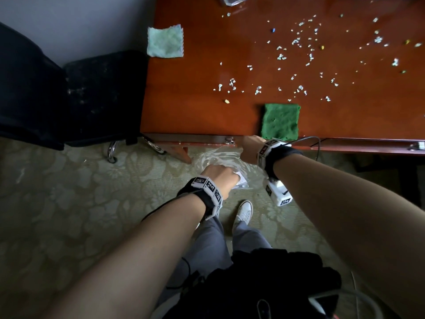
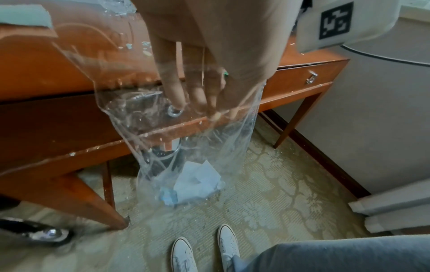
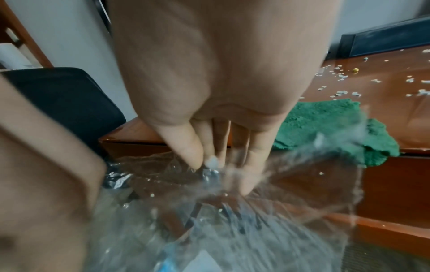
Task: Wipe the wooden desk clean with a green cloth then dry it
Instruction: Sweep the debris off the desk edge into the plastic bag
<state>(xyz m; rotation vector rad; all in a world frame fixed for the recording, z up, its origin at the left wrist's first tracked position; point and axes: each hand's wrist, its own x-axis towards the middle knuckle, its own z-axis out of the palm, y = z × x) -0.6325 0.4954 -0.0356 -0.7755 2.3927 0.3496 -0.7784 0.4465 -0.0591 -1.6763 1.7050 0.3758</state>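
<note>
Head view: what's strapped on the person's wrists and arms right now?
Both forearms are bare, no sleeves. The left hand and right hand each sit ahead of a black wrist strap carrying white blocks printed with black-and-white square markers. A thin dark cable leaves each strap. A white camera box hangs under the right wrist.

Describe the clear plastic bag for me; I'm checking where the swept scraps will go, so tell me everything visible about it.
The clear plastic bag is thin, see-through and crinkled, with glare on its folds. It hangs in front of the desk edge, just below the top, its mouth held open between the left hand and the right hand, both gripping the rim. Its lower end dangles above the carpet. Crumpled white paper and a small blue scrap lie at the bottom. The dark green cloth sits just above it on the desk edge.
</note>
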